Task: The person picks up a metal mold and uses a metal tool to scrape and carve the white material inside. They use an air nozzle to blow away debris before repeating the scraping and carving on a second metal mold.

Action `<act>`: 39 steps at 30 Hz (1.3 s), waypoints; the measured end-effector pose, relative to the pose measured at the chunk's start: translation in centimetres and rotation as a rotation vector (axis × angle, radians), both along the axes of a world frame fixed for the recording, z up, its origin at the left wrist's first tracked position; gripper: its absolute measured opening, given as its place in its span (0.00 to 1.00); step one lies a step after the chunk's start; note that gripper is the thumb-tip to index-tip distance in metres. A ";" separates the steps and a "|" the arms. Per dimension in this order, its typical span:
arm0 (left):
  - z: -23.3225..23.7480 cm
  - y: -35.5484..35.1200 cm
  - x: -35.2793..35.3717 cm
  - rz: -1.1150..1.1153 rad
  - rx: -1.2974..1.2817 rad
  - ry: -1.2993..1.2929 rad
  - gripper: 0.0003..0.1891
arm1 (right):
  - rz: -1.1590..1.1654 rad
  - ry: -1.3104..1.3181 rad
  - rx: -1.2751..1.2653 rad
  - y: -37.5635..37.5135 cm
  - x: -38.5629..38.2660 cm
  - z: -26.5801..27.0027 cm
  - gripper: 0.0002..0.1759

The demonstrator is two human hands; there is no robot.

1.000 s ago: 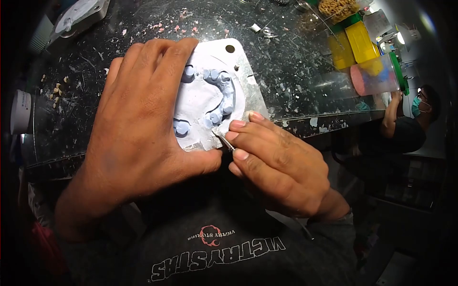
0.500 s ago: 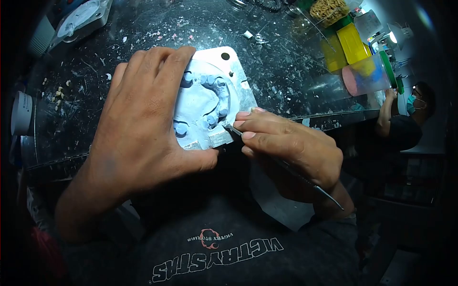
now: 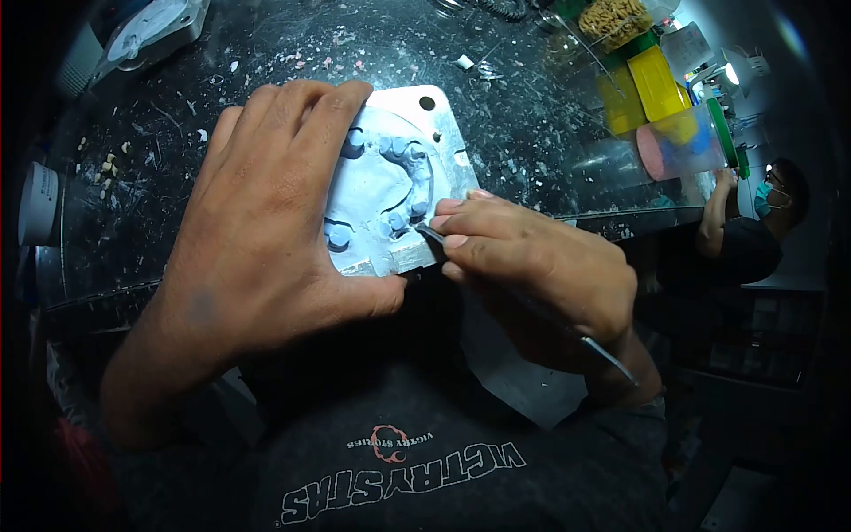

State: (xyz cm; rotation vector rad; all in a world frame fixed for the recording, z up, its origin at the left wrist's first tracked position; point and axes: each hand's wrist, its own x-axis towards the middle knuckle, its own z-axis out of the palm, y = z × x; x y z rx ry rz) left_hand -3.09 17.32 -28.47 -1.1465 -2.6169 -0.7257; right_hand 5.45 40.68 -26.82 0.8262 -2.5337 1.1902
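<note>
A metal dental flask [image 3: 450, 133] holds a pale plaster dental cast [image 3: 368, 191], with several tooth-shaped stumps along its arch. My left hand [image 3: 257, 199] lies over the left part of the flask, thumb along the near edge, fingers over the far side, gripping it. In my right hand [image 3: 541, 257] is a slim metal carving tool [image 3: 607, 359], pinched between thumb and fingers. Its tip meets the plaster near the flask's front right edge, beside a stump. My left hand covers the left side of the cast.
Another flask half with plaster [image 3: 155, 31] sits at the back left. A white tub [image 3: 40, 204] stands far left. At the right are a clear jar with pink contents [image 3: 674, 142] and a yellow container [image 3: 658, 82]. A masked person [image 3: 749, 213] is beyond the bench [image 3: 532, 133].
The tool tip and my right hand have shifted slightly left and up along the plaster edge. The flask has moved a little to the right in view.
</note>
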 end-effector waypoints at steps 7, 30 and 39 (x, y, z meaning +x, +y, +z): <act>0.3 -0.1 0.0 -0.005 -0.007 -0.039 0.56 | -0.069 -0.024 0.059 0.3 0.6 1.8 0.09; 0.6 0.9 1.5 0.124 0.014 -0.022 0.54 | -0.188 0.549 0.266 -1.5 -0.3 -2.3 0.07; 0.2 0.6 0.8 0.093 -0.014 -0.024 0.56 | -0.146 0.566 0.182 -0.4 -1.4 -3.0 0.13</act>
